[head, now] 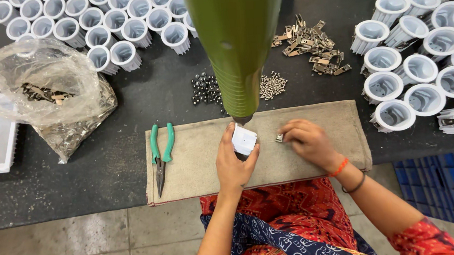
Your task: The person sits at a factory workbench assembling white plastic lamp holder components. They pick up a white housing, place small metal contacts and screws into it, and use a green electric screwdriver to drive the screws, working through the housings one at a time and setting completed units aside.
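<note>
My left hand grips a small white finned housing on the beige cloth mat, right under the tip of a hanging green power screwdriver. My right hand rests on the mat just to the right, its fingertips pinching a small metal clip. Both forearms reach in from the bottom, and the right wrist wears an orange thread and a dark band.
Green-handled pliers lie on the mat's left end. Behind the mat are small dark nuts, silver screws and brass clips. White housings stand at back left and more white housings at right. A plastic bag of clips lies left.
</note>
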Tool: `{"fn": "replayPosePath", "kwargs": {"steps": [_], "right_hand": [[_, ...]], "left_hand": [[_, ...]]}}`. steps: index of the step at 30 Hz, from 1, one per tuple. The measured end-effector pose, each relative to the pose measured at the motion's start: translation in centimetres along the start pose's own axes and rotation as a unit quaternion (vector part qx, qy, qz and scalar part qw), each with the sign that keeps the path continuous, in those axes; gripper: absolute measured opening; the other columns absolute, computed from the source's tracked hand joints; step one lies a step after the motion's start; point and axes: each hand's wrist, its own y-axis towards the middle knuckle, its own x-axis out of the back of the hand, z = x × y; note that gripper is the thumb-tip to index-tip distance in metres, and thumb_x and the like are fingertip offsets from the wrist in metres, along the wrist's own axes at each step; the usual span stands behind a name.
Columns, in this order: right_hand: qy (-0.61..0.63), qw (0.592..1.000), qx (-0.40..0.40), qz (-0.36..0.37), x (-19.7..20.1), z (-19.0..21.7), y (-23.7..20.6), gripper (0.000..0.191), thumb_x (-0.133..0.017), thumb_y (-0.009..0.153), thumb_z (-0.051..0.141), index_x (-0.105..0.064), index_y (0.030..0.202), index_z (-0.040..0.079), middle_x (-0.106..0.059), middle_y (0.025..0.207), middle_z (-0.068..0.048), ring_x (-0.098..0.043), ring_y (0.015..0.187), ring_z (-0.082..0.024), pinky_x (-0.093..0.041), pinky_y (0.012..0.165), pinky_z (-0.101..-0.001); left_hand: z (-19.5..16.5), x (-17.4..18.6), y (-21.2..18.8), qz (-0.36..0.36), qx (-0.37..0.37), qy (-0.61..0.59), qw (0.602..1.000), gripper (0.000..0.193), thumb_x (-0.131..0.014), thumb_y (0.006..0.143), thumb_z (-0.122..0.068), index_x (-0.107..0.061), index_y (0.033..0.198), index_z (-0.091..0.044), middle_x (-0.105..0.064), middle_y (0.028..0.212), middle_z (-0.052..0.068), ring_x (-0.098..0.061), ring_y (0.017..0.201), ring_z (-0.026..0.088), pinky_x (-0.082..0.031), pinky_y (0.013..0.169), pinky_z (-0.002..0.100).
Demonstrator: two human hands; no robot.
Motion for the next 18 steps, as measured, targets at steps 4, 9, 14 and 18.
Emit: {"fn": "replayPosePath", "kwargs": {"steps": [4,9,14,18], "right_hand": [[0.012,0.991,-0.124,-0.057,0.4,0.6,-0.7,0.011,-0.072,0.084,0.002,-0.068,0.094,0.003,-0.072,0.105,-0.007,-0.072,0.091,-0.024,-0.059,0.08,-0.0343],[-0.079,0.979,-0.183,-0.037,-0.7,2.9,0.3,0.025,-0.086,0.079,0.023,-0.071,0.09,0.006,-0.07,0.09,-0.006,-0.068,0.08,-0.025,-0.056,0.071,-0.0375],[-0.106,0.988,-0.112,-0.016,-1.3,3.5,1.1,0.017,-0.083,0.078,0.018,-0.073,0.09,0.01,-0.07,0.097,-0.004,-0.067,0.094,-0.025,-0.055,0.079,-0.0385],[-0.086,0.993,-0.087,-0.003,-0.7,3.2,0.5,0.017,-0.081,0.078,0.014,-0.075,0.094,0.01,-0.07,0.1,-0.004,-0.066,0.095,-0.024,-0.055,0.081,-0.0384]], "left_hand": [[0.5,0.2,0.2,-0.007,-0.039,0.021,0.999,0.08,-0.085,0.08,-0.022,-0.045,0.147,-0.002,-0.06,0.138,0.022,-0.06,0.125,0.041,-0.048,0.106,0.048],[0.6,0.1,0.2,-0.003,-0.038,0.025,0.999,0.079,-0.086,0.081,-0.023,-0.047,0.145,-0.002,-0.059,0.141,0.021,-0.058,0.126,0.039,-0.047,0.108,0.048],[0.6,0.0,0.0,-0.015,-0.058,0.052,0.997,0.077,-0.086,0.081,-0.023,-0.047,0.144,-0.002,-0.056,0.145,0.023,-0.056,0.131,0.042,-0.046,0.109,0.048],[0.6,0.0,-0.1,-0.002,-0.041,0.029,0.999,0.079,-0.085,0.082,-0.023,-0.045,0.147,-0.002,-0.057,0.145,0.022,-0.057,0.13,0.041,-0.047,0.109,0.047]]}}
